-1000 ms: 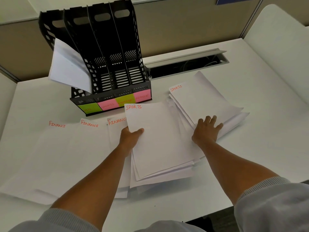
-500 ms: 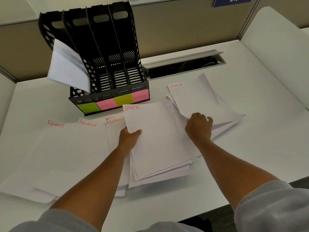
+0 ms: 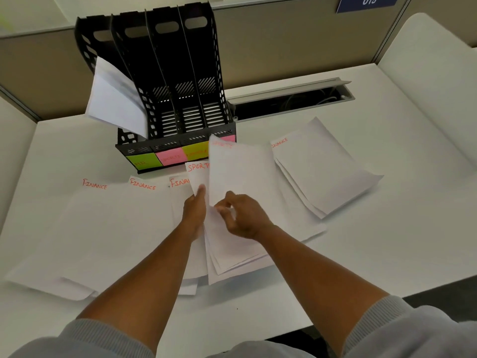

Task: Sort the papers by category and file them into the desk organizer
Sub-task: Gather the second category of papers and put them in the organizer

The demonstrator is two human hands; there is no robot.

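I have both hands over the middle of the white bench [image 3: 387,254]. My right hand [image 3: 242,218] has its fingers [image 3: 227,200] curled, pinching the lower edge of a lifted sheet [image 3: 240,174]; that sheet is tilted up off the pile, its top edge reaching the organizer's front lip, with blurred red writing at its top that looks like SPORTS. My left hand [image 3: 195,210] lies just beside it, thumb on top and fingers under, holding the SPORTS stack [image 3: 232,254], whose red heading shows just above the thumb.

The black desk organizer [image 3: 178,99] stands upright at the back of the bench, four slots side by side. Sticky labels [image 3: 170,156] run along its front: green marked HR, pink marked SPORTS, then a green one and a pink one I cannot read. A white paper [image 3: 113,104] leans out of the leftmost slot, hanging over the organizer's left side.

To the left of my hands, three FINANCE sheets [image 3: 116,228] lie flat and overlapping on the bench, headings in a row. To the right, a FINANCE pile [image 3: 322,171] lies slanted, a few sheets fanned beneath the top one, well apart from the left group.

Behind it a cable trough [image 3: 289,99] is open in the bench. A blue sign [image 3: 369,2] reading 015 sits on the partition. Grey sleeves [image 3: 402,329] at the bottom.
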